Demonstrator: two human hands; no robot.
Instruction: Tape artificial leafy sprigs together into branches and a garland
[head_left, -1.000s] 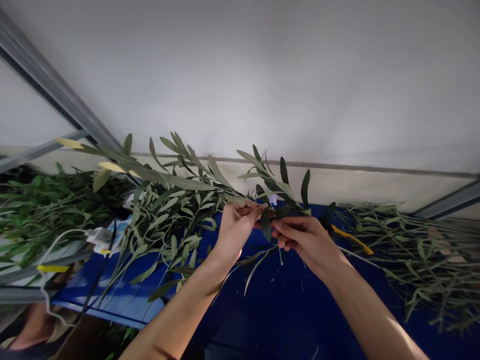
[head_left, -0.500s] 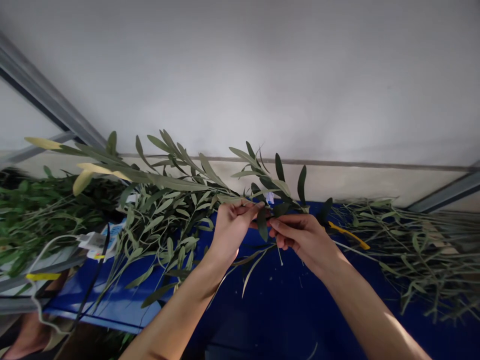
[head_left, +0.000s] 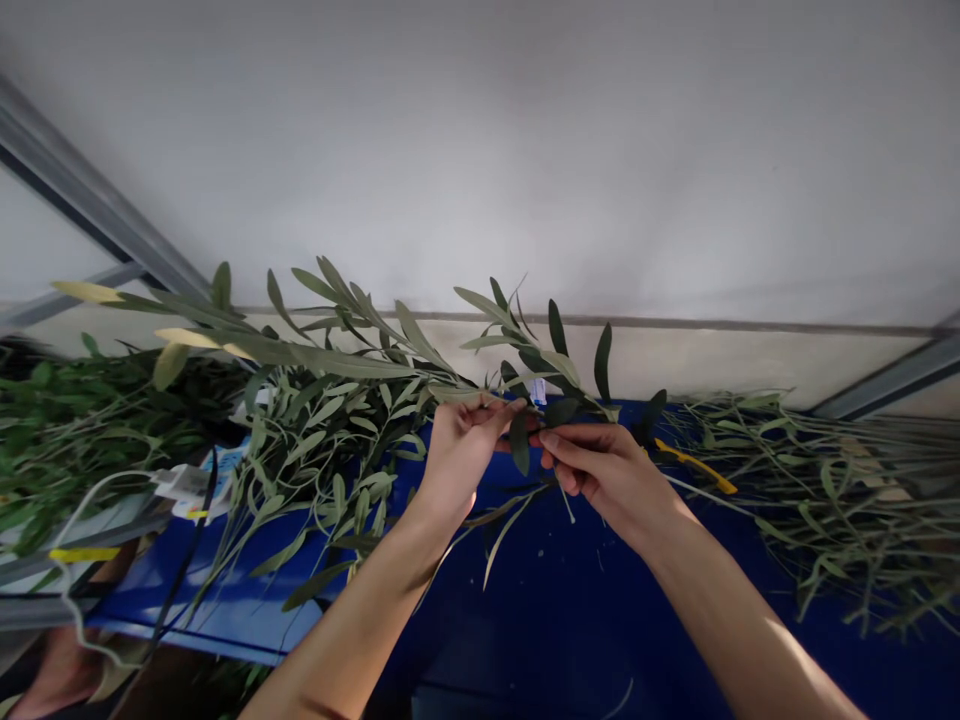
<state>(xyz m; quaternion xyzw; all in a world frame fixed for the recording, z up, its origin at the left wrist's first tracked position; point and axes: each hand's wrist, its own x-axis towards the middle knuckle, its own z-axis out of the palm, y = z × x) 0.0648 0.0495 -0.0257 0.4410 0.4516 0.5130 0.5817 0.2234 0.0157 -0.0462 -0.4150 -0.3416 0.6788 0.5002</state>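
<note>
A long leafy branch [head_left: 337, 362] with narrow grey-green leaves, olive-like, stretches across the middle, its far left leaves yellowish. My left hand [head_left: 466, 445] is closed on its stem, thumb pressed against the fingers. Close beside it, my right hand [head_left: 592, 458] pinches the same branch among dark leaves; the exact spot between the fingertips is hidden. One dark leaf [head_left: 519, 442] hangs down between the two hands. Just behind them shows a small whitish-purple item [head_left: 538, 391], too small to name.
Beneath lies a blue table surface [head_left: 555, 620]. Cut stems [head_left: 862, 520] are piled right, near a yellow strip [head_left: 696, 466]. More leafy sprigs [head_left: 322, 430] lie left, by a white plug and power strip [head_left: 196, 485] with cables. A white wall [head_left: 525, 160] rises behind. Part of a person shows lower left.
Both hands keep their hold on the branch. My right hand has shifted very slightly, and the view has moved a little; otherwise the scene looks the same.
</note>
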